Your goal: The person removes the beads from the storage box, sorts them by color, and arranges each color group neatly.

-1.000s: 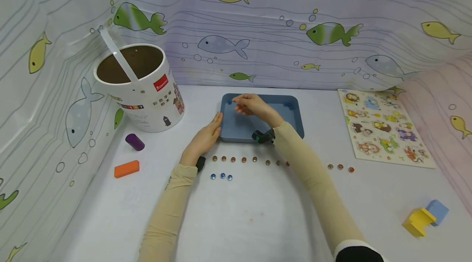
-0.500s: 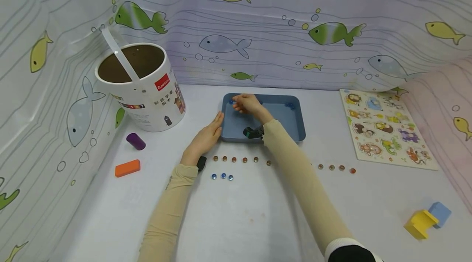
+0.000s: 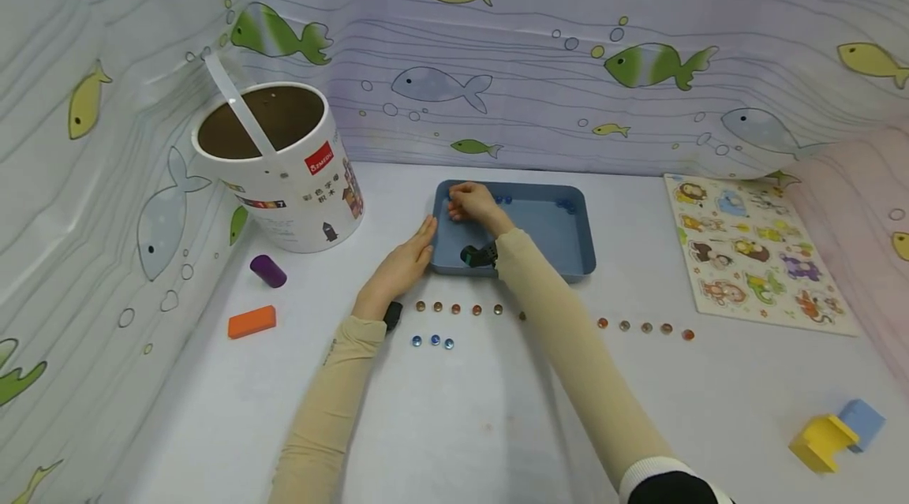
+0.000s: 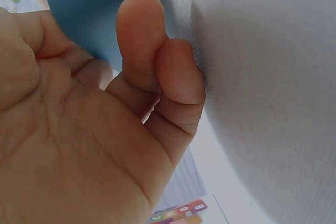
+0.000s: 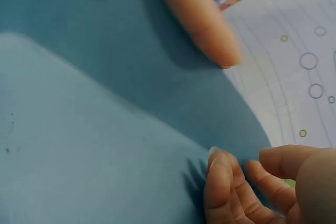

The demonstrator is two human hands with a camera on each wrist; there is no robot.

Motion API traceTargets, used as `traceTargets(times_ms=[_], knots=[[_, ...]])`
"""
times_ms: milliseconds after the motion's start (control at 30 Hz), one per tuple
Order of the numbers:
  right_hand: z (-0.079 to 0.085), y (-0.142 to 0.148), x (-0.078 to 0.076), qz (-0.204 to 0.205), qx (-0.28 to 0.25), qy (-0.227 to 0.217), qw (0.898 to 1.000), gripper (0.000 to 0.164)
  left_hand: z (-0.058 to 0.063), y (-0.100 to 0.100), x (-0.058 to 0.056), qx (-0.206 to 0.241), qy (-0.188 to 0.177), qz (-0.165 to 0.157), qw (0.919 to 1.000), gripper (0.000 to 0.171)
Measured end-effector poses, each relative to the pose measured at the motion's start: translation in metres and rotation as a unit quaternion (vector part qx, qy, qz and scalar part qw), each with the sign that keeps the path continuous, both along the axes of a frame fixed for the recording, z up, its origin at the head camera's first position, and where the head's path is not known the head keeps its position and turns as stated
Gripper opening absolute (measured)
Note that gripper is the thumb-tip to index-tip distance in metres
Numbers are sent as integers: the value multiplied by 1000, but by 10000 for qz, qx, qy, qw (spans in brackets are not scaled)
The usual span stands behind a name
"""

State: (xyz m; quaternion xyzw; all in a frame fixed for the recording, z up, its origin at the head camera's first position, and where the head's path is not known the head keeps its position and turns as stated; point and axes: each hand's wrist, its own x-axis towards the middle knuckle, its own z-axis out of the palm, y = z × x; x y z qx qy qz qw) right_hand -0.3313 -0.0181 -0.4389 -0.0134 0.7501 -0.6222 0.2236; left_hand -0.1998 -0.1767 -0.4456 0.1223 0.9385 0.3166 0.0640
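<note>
In the head view, a shallow blue-grey tray (image 3: pixel 543 228) holds a few small blue glass beads (image 3: pixel 566 205) along its back side. My right hand (image 3: pixel 477 204) reaches down into the tray's back left corner, its fingers bent. Whether a bead lies between those fingertips is hidden; the right wrist view shows bent fingers (image 5: pixel 220 182) beside the tray wall and no bead. Against the tray's left side rests my left hand (image 3: pixel 401 263), fingers extended, holding nothing. Before the tray lie a row of brownish glass beads (image 3: pixel 456 309) and a short row of blue beads (image 3: pixel 435 340).
A large white bucket (image 3: pixel 291 208) stands at back left. Near it lie a purple cylinder block (image 3: pixel 268 271) and an orange block (image 3: pixel 252 322). At right are an animal picture board (image 3: pixel 763 259), a yellow block (image 3: pixel 822 442) and a blue block (image 3: pixel 862 423).
My right hand has moved left and lower into the tray's back left corner, covering the spot where a blue bead showed. My left hand stays at the tray's side.
</note>
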Motion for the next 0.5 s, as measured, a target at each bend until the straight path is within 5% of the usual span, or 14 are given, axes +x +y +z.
traceTargets(times_ms=[267,500], knots=[[-5,-1,4,205,397,110,9989,35,0,3,2,-24,-13,-27,10000,53],[2,-10,13,590,1466,542,9860,27,1,1,0,-53,110,-81,9999,54]])
